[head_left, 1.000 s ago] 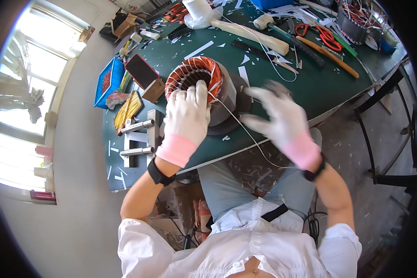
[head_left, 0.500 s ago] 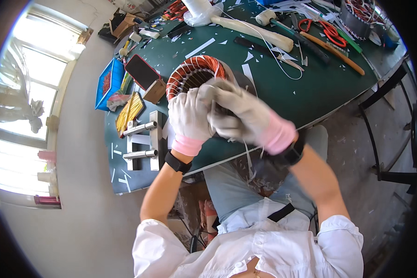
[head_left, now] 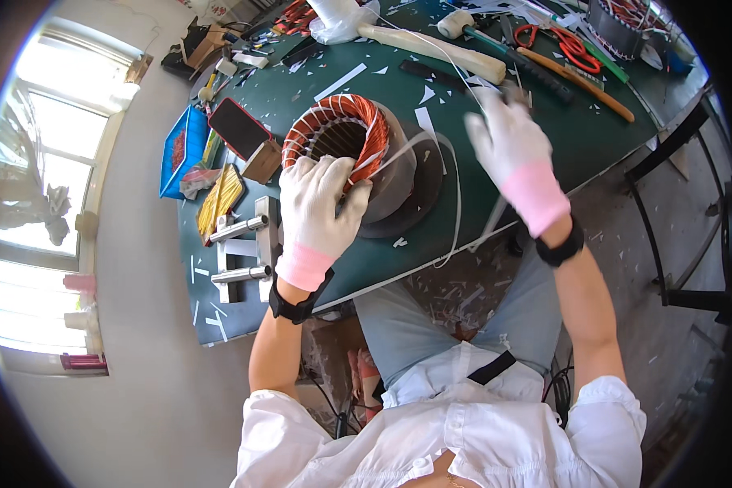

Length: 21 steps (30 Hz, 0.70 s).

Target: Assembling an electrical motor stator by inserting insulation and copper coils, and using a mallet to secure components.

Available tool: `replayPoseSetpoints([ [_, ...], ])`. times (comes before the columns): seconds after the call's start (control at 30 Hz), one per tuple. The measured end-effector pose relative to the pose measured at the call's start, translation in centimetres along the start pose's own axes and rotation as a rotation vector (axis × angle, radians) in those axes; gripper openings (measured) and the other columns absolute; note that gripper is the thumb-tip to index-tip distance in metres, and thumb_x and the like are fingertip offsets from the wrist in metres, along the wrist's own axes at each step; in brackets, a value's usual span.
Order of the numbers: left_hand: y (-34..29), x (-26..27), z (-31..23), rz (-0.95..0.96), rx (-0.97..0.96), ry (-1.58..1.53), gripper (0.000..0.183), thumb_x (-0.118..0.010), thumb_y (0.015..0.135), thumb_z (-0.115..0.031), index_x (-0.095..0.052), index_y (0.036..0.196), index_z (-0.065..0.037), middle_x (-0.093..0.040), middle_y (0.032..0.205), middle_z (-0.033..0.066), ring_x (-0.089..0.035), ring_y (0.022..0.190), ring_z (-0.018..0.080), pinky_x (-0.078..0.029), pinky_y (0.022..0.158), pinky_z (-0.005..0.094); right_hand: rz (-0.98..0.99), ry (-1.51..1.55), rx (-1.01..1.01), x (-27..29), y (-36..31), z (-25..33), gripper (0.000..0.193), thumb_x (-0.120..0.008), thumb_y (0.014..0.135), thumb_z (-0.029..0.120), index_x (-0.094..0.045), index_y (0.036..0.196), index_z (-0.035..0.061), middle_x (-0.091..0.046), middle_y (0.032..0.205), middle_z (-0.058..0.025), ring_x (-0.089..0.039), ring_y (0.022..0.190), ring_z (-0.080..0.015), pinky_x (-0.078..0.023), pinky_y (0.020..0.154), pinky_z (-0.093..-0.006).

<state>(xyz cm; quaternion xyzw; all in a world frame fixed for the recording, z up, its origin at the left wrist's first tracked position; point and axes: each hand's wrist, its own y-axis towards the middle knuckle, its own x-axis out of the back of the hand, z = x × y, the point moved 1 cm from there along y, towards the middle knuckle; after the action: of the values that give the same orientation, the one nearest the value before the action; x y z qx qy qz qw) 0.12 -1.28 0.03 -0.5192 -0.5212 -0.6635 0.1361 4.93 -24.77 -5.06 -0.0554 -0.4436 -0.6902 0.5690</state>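
Note:
A motor stator [head_left: 396, 185] stands on the green table, its orange-red copper winding [head_left: 372, 134] laced with white strips round the rim. My gloved left hand [head_left: 321, 195] is closed over the near left part of the winding, fingertips toward the bore. A white lacing tape [head_left: 459, 195] runs from the winding in a loose loop to the right and hangs toward the table's front edge. My gloved right hand [head_left: 516, 138] is raised to the right of the stator, near the hammer tools. Motion smears its fingers, so anything in them cannot be made out.
A wooden mallet handle [head_left: 439, 53], a hammer [head_left: 504, 53], red-handled scissors [head_left: 573, 49] and an orange stick [head_left: 577, 84] lie at the back right. On the left are a metal frame [head_left: 240, 272], a phone [head_left: 237, 128] against a wooden block [head_left: 263, 161], and a blue tray [head_left: 171, 167].
My right hand has left the stator and swung right, away from my left hand. The tape loop now shows beside the stator. My left hand stays on the winding.

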Motion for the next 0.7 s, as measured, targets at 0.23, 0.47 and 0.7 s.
replayPoseSetpoints([
  [0.23,0.0,0.2,0.8,0.017,0.012,-0.088,0.017,-0.067,0.071,-0.011,-0.065,0.086,-0.004,-0.063,0.082,0.0089,-0.056,0.085,0.0274,-0.039,0.087,0.0372,-0.064,0.547,0.136,-1.1,-5.6,7.0,0.034,-0.055,0.081,-0.003,-0.063,0.112,0.0097,-0.061,0.093,-0.0133,-0.062,0.073,-0.0314,-0.050,0.065,-0.0368],
  [0.47,1.2,0.8,0.8,0.130,0.035,-0.170,0.026,-0.067,0.073,-0.021,-0.065,0.094,-0.007,-0.060,0.069,0.0110,-0.060,0.077,0.0303,-0.046,0.076,0.0383,-0.270,0.214,0.274,-7.0,-4.6,9.5,0.065,-0.059,0.072,-0.003,-0.048,0.130,0.0242,-0.061,0.100,-0.0128,-0.063,0.075,-0.0357,-0.053,0.060,-0.0429],
  [0.7,1.2,1.3,1.1,0.149,0.058,0.330,0.053,-0.073,0.070,-0.036,-0.061,0.109,-0.004,-0.053,0.124,0.0209,-0.040,0.115,0.0515,-0.036,0.097,0.0565,0.241,1.206,-0.628,-3.0,-9.2,6.4,0.042,-0.044,0.085,0.000,-0.043,0.128,-0.0012,-0.063,0.102,-0.0127,-0.064,0.082,-0.0200,-0.052,0.072,-0.0314],
])
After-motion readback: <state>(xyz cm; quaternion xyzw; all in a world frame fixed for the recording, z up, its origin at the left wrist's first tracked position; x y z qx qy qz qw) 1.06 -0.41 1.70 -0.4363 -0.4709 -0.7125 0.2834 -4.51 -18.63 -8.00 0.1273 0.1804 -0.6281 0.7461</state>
